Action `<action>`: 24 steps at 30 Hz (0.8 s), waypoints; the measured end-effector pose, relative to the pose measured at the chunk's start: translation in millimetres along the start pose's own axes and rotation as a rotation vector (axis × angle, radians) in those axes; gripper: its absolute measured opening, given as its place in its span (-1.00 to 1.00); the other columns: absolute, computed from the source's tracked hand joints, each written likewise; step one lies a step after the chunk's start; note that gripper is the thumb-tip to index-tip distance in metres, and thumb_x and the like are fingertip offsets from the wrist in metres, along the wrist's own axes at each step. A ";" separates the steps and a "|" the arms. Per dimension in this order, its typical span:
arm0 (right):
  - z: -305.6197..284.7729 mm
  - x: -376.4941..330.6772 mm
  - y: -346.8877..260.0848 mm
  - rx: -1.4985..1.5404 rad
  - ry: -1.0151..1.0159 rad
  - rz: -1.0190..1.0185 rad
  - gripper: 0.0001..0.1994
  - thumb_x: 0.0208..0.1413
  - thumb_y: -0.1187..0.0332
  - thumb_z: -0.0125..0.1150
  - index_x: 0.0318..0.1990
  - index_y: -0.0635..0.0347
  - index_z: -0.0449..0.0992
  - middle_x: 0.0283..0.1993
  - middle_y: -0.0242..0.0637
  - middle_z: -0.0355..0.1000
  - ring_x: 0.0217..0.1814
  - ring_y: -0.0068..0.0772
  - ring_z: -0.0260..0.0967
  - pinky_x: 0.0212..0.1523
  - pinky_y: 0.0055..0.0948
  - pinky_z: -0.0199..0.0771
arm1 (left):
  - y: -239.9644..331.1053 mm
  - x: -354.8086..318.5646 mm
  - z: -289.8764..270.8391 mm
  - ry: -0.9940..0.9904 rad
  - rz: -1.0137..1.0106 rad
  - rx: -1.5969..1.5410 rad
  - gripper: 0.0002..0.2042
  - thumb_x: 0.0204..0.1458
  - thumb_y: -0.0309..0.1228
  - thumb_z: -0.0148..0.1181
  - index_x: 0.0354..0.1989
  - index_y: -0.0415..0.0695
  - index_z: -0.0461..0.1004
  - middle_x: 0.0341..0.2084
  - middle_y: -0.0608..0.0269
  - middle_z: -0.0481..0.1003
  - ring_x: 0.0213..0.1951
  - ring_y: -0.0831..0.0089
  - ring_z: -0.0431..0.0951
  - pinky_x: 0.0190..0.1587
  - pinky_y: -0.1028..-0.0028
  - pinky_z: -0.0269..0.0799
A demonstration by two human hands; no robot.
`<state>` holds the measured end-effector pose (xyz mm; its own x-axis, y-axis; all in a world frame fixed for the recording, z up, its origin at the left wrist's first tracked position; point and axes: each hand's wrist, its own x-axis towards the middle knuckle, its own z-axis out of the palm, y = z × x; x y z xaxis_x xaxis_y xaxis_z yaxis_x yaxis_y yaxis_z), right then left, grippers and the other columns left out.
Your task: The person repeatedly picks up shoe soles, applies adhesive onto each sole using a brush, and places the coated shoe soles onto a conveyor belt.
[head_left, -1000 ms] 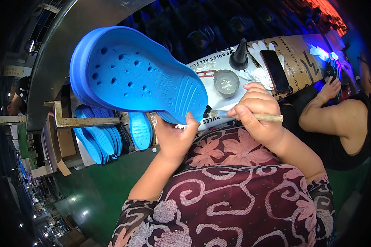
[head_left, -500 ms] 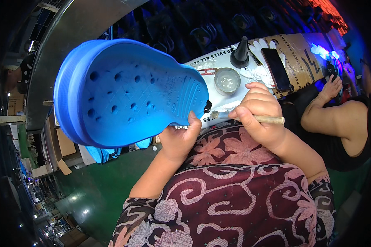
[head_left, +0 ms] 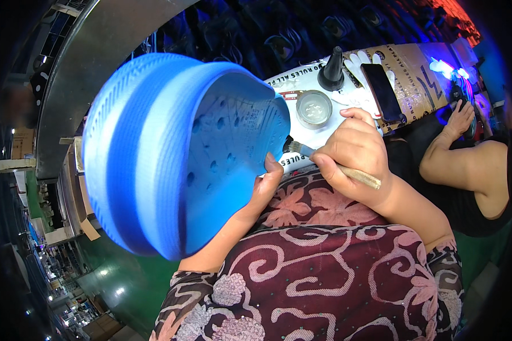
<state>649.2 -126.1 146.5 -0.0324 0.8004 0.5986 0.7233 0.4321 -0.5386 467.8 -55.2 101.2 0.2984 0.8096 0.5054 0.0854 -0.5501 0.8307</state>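
Observation:
A big blue foam clog (head_left: 136, 148) with holes in its footbed is held up by my left hand (head_left: 267, 184). The thumb presses on its near edge by the heel; the other fingers are hidden behind it. The toe end is tipped up. My right hand (head_left: 352, 148) grips a flat paintbrush (head_left: 359, 176) with a worn wooden handle. Its dark bristles are at the heel end of the clog, where they seem to touch the edge. Just beyond the right hand stands a small round tub (head_left: 299, 113) of clear liquid.
On the white sheet (head_left: 279, 85) stands a black cone-nosed bottle (head_left: 331, 74). A phone (head_left: 381, 94) lies on white gloves (head_left: 356, 61) by cardboard (head_left: 418, 79). At the right, another person's hand (head_left: 458, 118) is near bright blue lights. A metal surface (head_left: 88, 68) curves along the far left.
My left hand has turned the clog, raising its toe and showing more of the ridged outside. The brush has moved slightly left, up to the heel, covering the black spot there.

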 end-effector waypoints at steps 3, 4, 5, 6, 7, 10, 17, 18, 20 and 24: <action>-4.6 0.4 1.9 -0.032 -0.001 -0.001 -0.89 -0.12 0.36 0.30 -0.59 0.10 0.52 -0.63 -0.39 0.34 -0.50 -0.32 0.31 -0.04 -0.26 0.27 | 2.6 5.3 -0.6 -0.022 -0.028 0.001 -0.53 -0.13 -0.67 0.13 0.04 -0.37 0.26 -0.11 0.05 0.43 -0.08 0.31 0.48 0.05 0.36 0.35; -7.2 0.7 2.2 -0.039 -0.002 0.006 -0.88 -0.13 0.37 0.30 -0.60 0.11 0.51 -0.63 -0.39 0.33 -0.51 -0.32 0.31 -0.03 -0.26 0.27 | 4.4 8.2 -1.4 -0.028 -0.042 -0.005 -0.54 -0.14 -0.67 0.13 0.03 -0.37 0.27 -0.11 0.05 0.44 -0.08 0.30 0.48 0.05 0.36 0.35; -9.8 -1.1 3.9 -0.042 0.005 0.001 -0.88 -0.13 0.37 0.30 -0.60 0.11 0.51 -0.63 -0.39 0.33 -0.51 -0.32 0.31 -0.03 -0.26 0.27 | 8.4 10.6 -2.7 -0.030 -0.062 -0.016 -0.54 -0.14 -0.67 0.13 0.02 -0.37 0.28 -0.12 0.05 0.44 -0.08 0.30 0.48 0.04 0.35 0.35; -12.6 -4.7 7.6 -0.024 0.031 0.030 -0.87 -0.12 0.37 0.30 -0.61 0.11 0.50 -0.63 -0.39 0.33 -0.51 -0.31 0.30 -0.04 -0.27 0.26 | 12.4 16.3 -3.8 -0.033 -0.090 -0.047 -0.55 -0.15 -0.67 0.13 0.02 -0.37 0.29 -0.12 0.05 0.44 -0.08 0.30 0.48 0.04 0.35 0.35; -17.3 -5.2 9.7 -0.008 0.060 0.055 -0.86 -0.12 0.37 0.29 -0.62 0.12 0.49 -0.63 -0.39 0.33 -0.51 -0.30 0.30 -0.05 -0.27 0.26 | 20.6 15.0 -8.5 -0.021 -0.146 -0.081 -0.55 -0.15 -0.67 0.13 0.01 -0.38 0.30 -0.13 0.05 0.45 -0.09 0.30 0.48 0.04 0.35 0.35; -33.5 -4.0 12.2 -0.022 0.075 0.062 -0.84 -0.09 0.40 0.27 -0.63 0.15 0.46 -0.63 -0.35 0.33 -0.52 -0.28 0.28 -0.12 -0.32 0.25 | 52.3 28.0 -25.8 0.007 -0.210 -0.135 -0.57 -0.16 -0.67 0.14 -0.01 -0.38 0.34 -0.14 0.05 0.46 -0.09 0.30 0.48 0.04 0.35 0.34; -50.0 -40.0 39.1 0.040 0.250 0.095 -0.87 -0.01 0.45 0.25 -0.57 0.11 0.52 -0.63 -0.34 0.35 -0.54 -0.23 0.29 -0.25 -0.32 0.24 | 106.6 76.5 -31.8 -0.704 -0.559 -0.573 -0.25 -0.07 -0.45 0.20 0.27 -0.37 -0.07 -0.06 -0.09 0.40 -0.43 0.38 0.58 -0.45 0.51 0.55; -61.2 -38.8 32.1 0.041 0.209 0.163 -0.86 0.00 0.44 0.24 -0.58 0.11 0.51 -0.64 -0.33 0.34 -0.54 -0.22 0.29 -0.29 -0.32 0.24 | 118.3 96.2 -11.4 -0.826 -0.593 -0.619 -0.23 -0.08 -0.43 0.22 0.28 -0.38 -0.08 -0.09 -0.10 0.41 -0.53 0.44 0.55 -0.59 0.56 0.48; -65.9 -53.3 45.0 0.028 0.168 0.230 -0.80 0.03 0.41 0.22 -0.62 0.13 0.48 -0.66 -0.32 0.33 -0.54 -0.22 0.30 -0.29 -0.32 0.24 | 131.6 124.9 33.9 -0.962 -0.514 -0.629 -0.19 -0.12 -0.39 0.24 0.30 -0.35 -0.07 -0.07 -0.07 0.41 -0.57 0.48 0.53 -0.58 0.60 0.48; -75.2 -65.4 54.4 0.031 0.271 0.282 -0.77 0.06 0.37 0.20 -0.63 0.14 0.50 -0.60 -0.34 0.45 -0.49 -0.26 0.38 -0.19 -0.33 0.30 | 178.3 247.1 183.8 -0.790 -0.711 -0.963 -0.52 -0.01 -0.45 0.18 0.08 -0.29 0.20 -0.20 0.03 0.46 -0.36 0.35 0.57 -0.37 0.54 0.56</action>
<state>742.5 -186.2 122.7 0.3514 0.7524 0.5572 0.6566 0.2262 -0.7195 731.5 9.2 331.3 0.9343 0.3492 -0.0712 -0.1323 0.5252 0.8406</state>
